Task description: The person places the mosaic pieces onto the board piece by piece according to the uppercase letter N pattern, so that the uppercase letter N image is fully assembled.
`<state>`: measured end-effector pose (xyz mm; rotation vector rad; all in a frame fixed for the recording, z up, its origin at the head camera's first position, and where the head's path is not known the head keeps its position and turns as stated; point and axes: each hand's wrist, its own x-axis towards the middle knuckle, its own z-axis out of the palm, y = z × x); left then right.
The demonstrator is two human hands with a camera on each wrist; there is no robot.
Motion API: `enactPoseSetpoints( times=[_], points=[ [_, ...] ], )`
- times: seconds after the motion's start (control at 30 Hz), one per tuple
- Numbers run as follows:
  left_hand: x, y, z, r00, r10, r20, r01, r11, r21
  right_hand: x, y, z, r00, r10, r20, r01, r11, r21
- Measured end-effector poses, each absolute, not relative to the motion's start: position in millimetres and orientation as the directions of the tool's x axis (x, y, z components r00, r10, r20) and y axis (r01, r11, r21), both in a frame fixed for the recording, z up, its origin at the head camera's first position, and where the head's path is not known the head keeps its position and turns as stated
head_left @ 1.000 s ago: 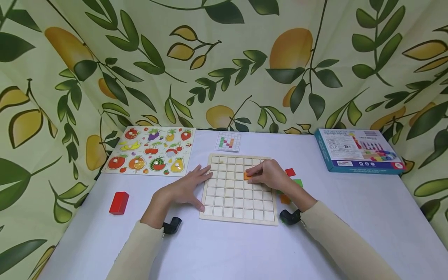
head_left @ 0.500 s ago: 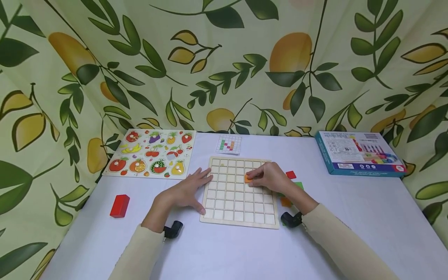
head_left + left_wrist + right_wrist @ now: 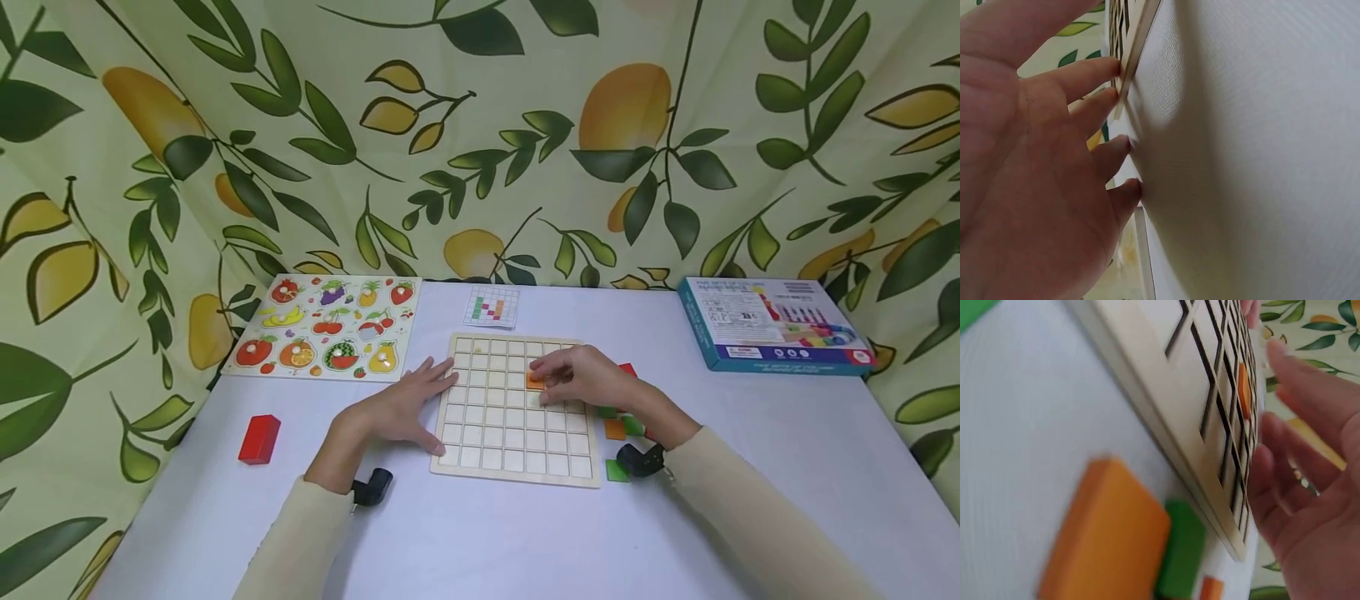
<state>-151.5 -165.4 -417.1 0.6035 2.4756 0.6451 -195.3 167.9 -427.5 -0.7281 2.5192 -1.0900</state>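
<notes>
My left hand point(image 3: 397, 408) is spread along the left edge of a wooden grid board point(image 3: 513, 482), its index finger and thumb at the frame. In the left wrist view, fingertips point(image 3: 1113, 67) touch the board's side. An orange square tile point(image 3: 534, 382) sits in a cell right of the board's middle, partly covered by my right hand point(image 3: 581, 377). The right wrist view shows that orange tile point(image 3: 1244, 392) in the grid, with the right hand point(image 3: 1310, 450) just off it, thumb and fingers parted and holding nothing.
Right of the board lie an orange tile point(image 3: 615, 429), a green tile point(image 3: 617, 471) and several others, partly under the right wrist. A pattern card point(image 3: 491, 307) is behind the board. Around it are a fruit puzzle point(image 3: 318, 327), a red block point(image 3: 259, 439) and a flat box point(image 3: 776, 325).
My right hand has let go of the orange tile and drawn slightly to the right, its fingers parting. The tile stays in its cell. The left hand holds its place.
</notes>
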Motion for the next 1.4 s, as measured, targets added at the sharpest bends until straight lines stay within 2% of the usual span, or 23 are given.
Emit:
enactPoseSetpoints(
  times=[0.1, 0.37, 0.63, 1.07, 1.4],
  points=[
    [-151, -164, -417, -0.773, 0.521, -0.362, 0.278, 0.791, 0.545, -195, 175, -421, -0.821, -0.57, -0.035, -0.373, 0.581, -0.723],
    [-152, -164, -416, -0.77, 0.523, -0.366, 0.281, 0.793, 0.541, -191, 197, -401, -0.866, -0.5, -0.015, -0.379, 0.675, -0.633],
    [-152, -165, -416, -0.769, 0.523, -0.367, 0.285, 0.795, 0.535, -185, 225, -397, -0.881, -0.472, -0.001, -0.375, 0.7, -0.607],
    [-152, -165, -416, -0.767, 0.53, -0.362, 0.283, 0.786, 0.55, -184, 251, -415, -0.903, -0.421, -0.078, -0.288, 0.732, -0.617],
    [-154, -167, -419, -0.764, 0.542, -0.351, 0.294, 0.775, 0.559, -188, 264, -431, -0.913, -0.4, -0.078, -0.271, 0.737, -0.619]
  ],
)
